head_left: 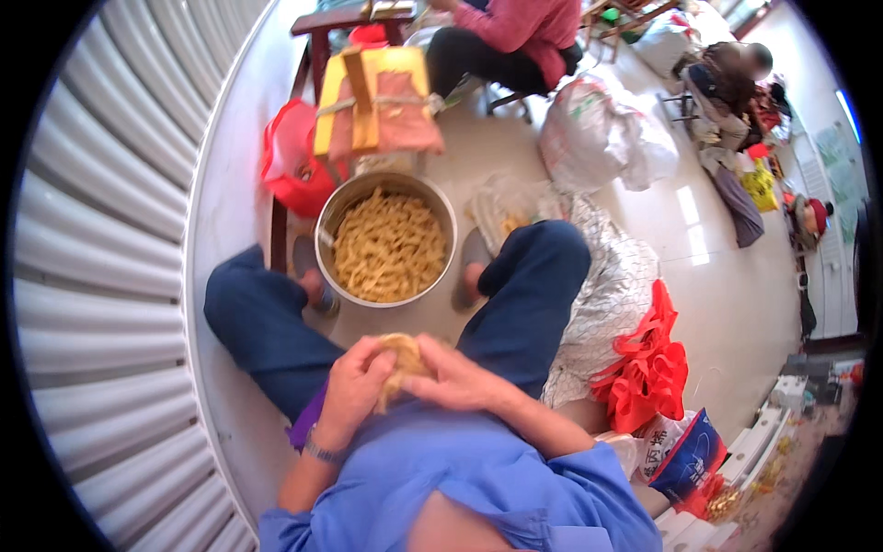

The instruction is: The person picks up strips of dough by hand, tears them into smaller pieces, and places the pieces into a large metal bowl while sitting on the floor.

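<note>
Close to my lap, both hands hold a tan-yellow, soft-looking curled piece (402,354); its exact kind I cannot make out. My left hand (354,379), with a metal watch on the wrist, is closed on its left side, thumb on top. From the right, my right hand (451,375) grips the same piece between thumb and fingers. Between my feet stands a round metal pot (448,262) heaped with similar pale yellow curled pieces (386,244).
Beyond the pot is a stand with a yellow board (328,120) and a wooden bar tied on. A red bag (296,152) sits left of it. White sacks (598,133), silvery sheeting (602,304) and red bags (648,368) lie right. Other people (524,37) sit farther off.
</note>
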{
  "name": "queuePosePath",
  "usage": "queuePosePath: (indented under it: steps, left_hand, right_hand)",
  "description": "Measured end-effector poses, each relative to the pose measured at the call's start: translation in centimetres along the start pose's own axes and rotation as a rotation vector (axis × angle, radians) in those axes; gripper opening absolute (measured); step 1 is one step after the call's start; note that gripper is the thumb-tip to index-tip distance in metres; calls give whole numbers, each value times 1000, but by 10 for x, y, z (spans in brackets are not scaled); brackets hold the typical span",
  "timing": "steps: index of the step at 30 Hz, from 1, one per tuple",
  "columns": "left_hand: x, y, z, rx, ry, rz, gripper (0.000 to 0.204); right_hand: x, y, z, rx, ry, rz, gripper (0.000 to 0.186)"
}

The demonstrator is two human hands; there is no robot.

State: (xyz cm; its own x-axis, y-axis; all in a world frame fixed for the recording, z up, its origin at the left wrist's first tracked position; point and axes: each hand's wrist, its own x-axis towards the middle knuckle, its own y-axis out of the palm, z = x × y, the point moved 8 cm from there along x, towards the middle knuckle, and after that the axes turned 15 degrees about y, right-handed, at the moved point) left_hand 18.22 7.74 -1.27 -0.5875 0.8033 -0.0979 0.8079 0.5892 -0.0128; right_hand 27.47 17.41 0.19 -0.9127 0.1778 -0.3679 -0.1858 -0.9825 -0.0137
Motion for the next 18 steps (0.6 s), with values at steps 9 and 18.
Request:
queuePosePath:
  steps: [9, 18]
  left_hand:
    - [-4, 14, 14, -615, -113, -47, 20]
    - [-14, 16, -4, -496, -114, 380, 43]
  right_hand:
    - [12, 4, -25, 558, 243, -23, 20]
    - [16, 3, -39, 417, 271, -101, 17]
